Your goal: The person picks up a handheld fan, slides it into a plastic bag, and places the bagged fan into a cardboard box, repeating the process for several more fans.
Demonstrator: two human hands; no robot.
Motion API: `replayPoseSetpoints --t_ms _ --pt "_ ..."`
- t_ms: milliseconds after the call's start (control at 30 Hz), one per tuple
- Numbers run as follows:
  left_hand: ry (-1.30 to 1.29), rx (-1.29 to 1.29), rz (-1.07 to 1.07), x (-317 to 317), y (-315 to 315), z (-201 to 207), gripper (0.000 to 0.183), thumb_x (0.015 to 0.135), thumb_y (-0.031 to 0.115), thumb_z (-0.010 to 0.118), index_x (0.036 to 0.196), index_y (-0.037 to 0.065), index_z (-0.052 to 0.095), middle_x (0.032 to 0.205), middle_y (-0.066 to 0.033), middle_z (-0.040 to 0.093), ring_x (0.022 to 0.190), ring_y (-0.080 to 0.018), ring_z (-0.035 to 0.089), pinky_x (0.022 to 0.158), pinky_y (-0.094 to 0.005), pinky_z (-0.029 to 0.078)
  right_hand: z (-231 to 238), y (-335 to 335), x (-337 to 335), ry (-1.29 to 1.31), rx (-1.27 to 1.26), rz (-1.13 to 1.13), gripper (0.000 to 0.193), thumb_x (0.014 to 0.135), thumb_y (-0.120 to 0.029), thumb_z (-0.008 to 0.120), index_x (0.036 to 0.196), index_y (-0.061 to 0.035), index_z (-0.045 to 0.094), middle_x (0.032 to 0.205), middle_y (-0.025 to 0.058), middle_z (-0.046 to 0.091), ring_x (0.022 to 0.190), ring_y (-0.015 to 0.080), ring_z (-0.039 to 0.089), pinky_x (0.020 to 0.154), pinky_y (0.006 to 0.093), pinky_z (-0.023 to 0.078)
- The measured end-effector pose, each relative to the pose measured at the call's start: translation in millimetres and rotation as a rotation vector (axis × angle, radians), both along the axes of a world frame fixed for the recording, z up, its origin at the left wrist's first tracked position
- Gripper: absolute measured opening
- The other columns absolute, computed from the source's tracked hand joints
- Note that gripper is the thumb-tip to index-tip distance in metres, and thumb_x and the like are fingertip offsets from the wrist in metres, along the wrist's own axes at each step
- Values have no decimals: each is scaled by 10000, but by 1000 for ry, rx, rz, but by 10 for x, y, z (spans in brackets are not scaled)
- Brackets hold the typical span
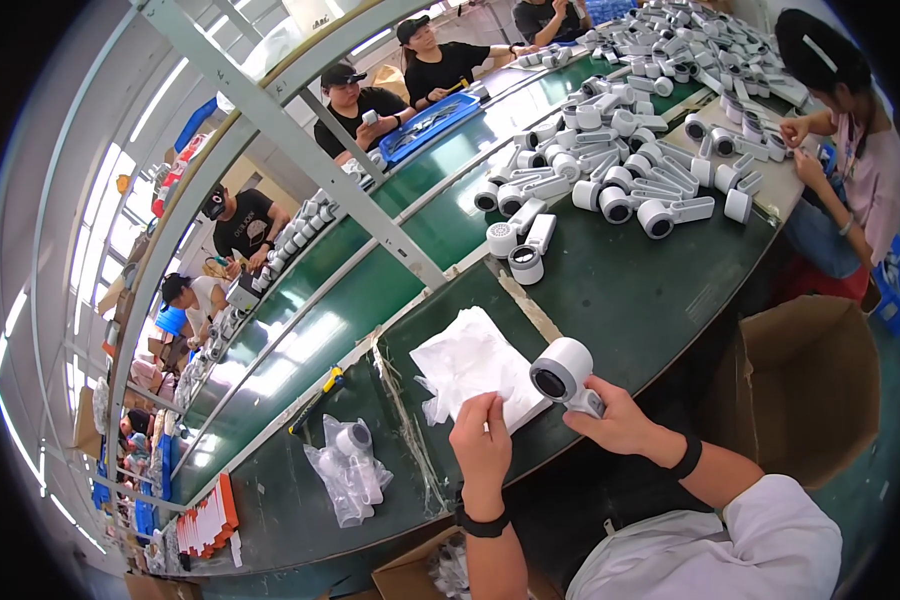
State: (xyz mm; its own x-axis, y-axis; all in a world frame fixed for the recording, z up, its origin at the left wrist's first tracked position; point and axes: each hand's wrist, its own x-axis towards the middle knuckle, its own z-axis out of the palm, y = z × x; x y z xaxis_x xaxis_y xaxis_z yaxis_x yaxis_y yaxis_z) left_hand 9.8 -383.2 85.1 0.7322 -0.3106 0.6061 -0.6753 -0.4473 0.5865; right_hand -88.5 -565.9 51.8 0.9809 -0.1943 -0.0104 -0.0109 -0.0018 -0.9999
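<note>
My right hand grips a white and grey handheld device by its short handle. Its round head with a dark, glossy end points to the left. My left hand is closed, thumb and fingertips pinched at the near edge of a stack of thin white plastic bags on the dark green table; the fingers partly hide what they pinch. To the left, a similar device lies in a clear plastic bag.
A large pile of similar devices covers the far right of the table. A yellow-handled cutter and orange-and-white strips lie left. An open cardboard box stands right. Co-workers sit across the conveyor and at far right.
</note>
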Motion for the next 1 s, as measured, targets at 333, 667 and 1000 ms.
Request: replayPoseSetpoints --t_ms 333,667,1000 --pt "755 -503 -75 -324 -146 -201 240 912 116 685 1041 -86 675 800 -69 675 656 -108 594 596 -217 477 47 245 224 -124 209 -51 416 806 -99 750 1160 -21 546 968 33 649 883 109 616 799 274 505" --pt "737 -709 -87 -296 -63 -233 200 946 141 644 974 -57 652 825 -68 670 699 -134 623 621 -245 507 -7 302 315 -155 174 -208 390 782 -85 695 1133 9 553 969 80 634 894 136 601 789 296 494" --pt "703 -691 -6 -285 -43 -175 166 984 178 585 980 12 584 833 -38 615 660 -123 575 585 -262 491 8 270 328 -161 56 -261 370 795 -45 673 1141 -12 545 930 12 621 840 94 591 753 270 491"
